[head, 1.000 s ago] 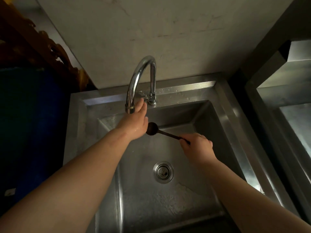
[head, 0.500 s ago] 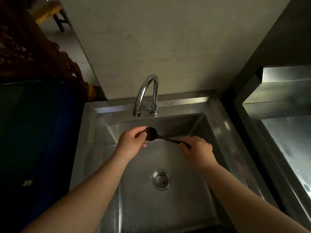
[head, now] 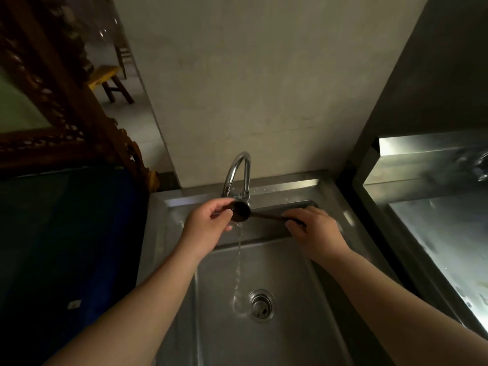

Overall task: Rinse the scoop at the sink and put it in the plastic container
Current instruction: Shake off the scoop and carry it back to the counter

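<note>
A small dark scoop [head: 240,211] with a thin long handle is held level under the chrome tap [head: 235,175] of a steel sink [head: 287,299]. My right hand [head: 314,231] grips the handle's end. My left hand [head: 208,224] pinches the scoop's bowl with its fingertips. A thin stream of water [head: 239,262] falls from the bowl to the sink floor beside the drain [head: 261,305]. No plastic container is in view.
A second steel basin [head: 438,233] stands to the right, past a dark gap. A dark blue surface [head: 66,233] and carved wooden furniture [head: 66,109] lie on the left. A plain wall rises behind the tap. A wooden stool [head: 109,80] stands far back left.
My left hand came off the tap and took the scoop's bowl. Water now runs over the scoop into the sink. The view has tilted up.
</note>
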